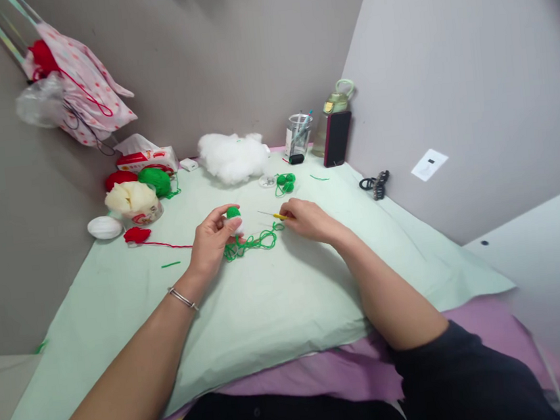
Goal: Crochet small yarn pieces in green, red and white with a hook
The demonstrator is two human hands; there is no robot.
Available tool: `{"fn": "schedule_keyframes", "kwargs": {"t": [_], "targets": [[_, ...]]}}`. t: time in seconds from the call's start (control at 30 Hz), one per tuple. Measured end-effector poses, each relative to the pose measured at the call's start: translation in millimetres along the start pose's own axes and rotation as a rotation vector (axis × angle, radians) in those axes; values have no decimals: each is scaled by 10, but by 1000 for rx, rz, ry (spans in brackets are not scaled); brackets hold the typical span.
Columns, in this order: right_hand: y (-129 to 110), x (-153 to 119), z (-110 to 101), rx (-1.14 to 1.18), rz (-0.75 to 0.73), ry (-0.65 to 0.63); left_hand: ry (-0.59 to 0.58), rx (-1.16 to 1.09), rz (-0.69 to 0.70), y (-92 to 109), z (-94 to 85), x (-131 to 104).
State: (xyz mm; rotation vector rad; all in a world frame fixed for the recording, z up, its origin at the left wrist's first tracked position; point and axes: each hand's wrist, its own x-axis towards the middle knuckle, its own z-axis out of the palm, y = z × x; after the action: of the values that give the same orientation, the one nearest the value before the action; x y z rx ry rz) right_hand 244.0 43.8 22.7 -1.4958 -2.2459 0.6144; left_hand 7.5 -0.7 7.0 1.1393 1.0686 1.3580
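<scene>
Between the thumb and fingers of my left hand [214,236] is a small green and white crocheted piece [233,212], its green part on top. My right hand [305,218] pinches a yellow-handled hook [280,216], whose thin metal shaft points left toward the piece without touching it. Loose green yarn [262,240] lies in loops on the cloth below and between my hands. A red crocheted piece [137,235] rests to the left, and a red strand runs from it toward my left hand.
White stuffing [232,156] sits at the back, with a small green yarn bundle [285,183] before it. Yarn balls, a tissue pack [149,162] and a bowl [146,213] stand back left. A cup [298,135], a phone [337,138] and a bottle [321,135] are back right, near a hair clip [381,185].
</scene>
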Motion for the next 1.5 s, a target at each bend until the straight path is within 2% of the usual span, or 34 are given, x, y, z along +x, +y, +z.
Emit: {"fn": "schedule_keyframes", "kwargs": {"t": [0.17,0.23,0.37,0.47,0.77,1.1,1.3,1.5], "targets": [[-215,-74,-31,240,-126,-7,-2,22,8,-57,-46,22],[-298,-115,-12,404,-181,-28,-3,30,10,-73,-55,28],[-408,-174,50,715,-173,-154,-4,49,12,-77,-54,20],[-435,-181,103,699,-145,-221,-11,63,13,-67,-42,7],[-436,-144,173,729,-56,-223,5,98,37,-49,-17,-14],[-462,-142,235,1112,110,-461,47,181,106,-79,-4,-40],[-532,-133,287,1251,114,-463,19,219,112,-62,2,-39],[-612,-145,327,1240,119,-354,9,302,95,-117,18,-43]]}}
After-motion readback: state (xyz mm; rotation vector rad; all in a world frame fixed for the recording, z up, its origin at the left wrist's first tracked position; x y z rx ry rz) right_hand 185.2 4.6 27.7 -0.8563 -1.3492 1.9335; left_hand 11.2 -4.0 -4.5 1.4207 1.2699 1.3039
